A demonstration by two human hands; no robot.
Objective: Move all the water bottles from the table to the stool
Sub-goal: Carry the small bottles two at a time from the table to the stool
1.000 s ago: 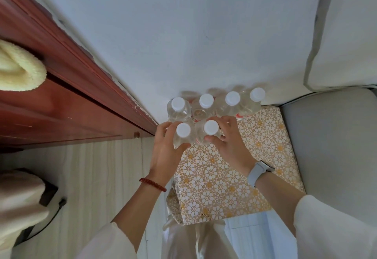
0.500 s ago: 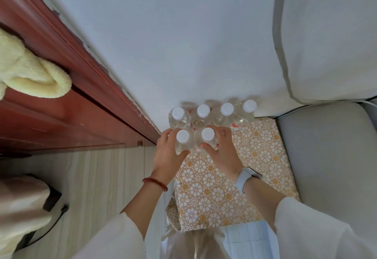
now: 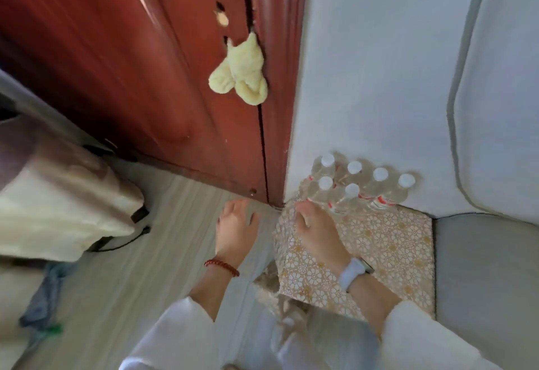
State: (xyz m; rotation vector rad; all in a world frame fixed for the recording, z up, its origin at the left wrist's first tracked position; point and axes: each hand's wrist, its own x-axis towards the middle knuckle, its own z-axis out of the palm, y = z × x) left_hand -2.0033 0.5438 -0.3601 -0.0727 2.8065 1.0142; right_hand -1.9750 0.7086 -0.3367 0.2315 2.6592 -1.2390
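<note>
Several clear water bottles point(image 3: 353, 192) with white caps stand upright in two rows at the far edge of the stool point(image 3: 393, 241), against the white wall. The stool has a gold floral cover. My right hand point(image 3: 318, 232) lies over the stool's left part, fingers apart, fingertips just short of the front bottles, holding nothing. My left hand point(image 3: 236, 227) hovers over the floor to the left of the stool, fingers spread and empty.
A red-brown wooden door point(image 3: 131, 63) with a yellow towel point(image 3: 242, 75) hanging on it stands left of the wall. A cream bag point(image 3: 58, 209) with black straps lies on the pale floor at left. A grey cushion point(image 3: 490, 267) adjoins the stool's right side.
Both hands have let go of the two front bottles and drawn back. The left hand moved left off the stool. The view swung left toward the door.
</note>
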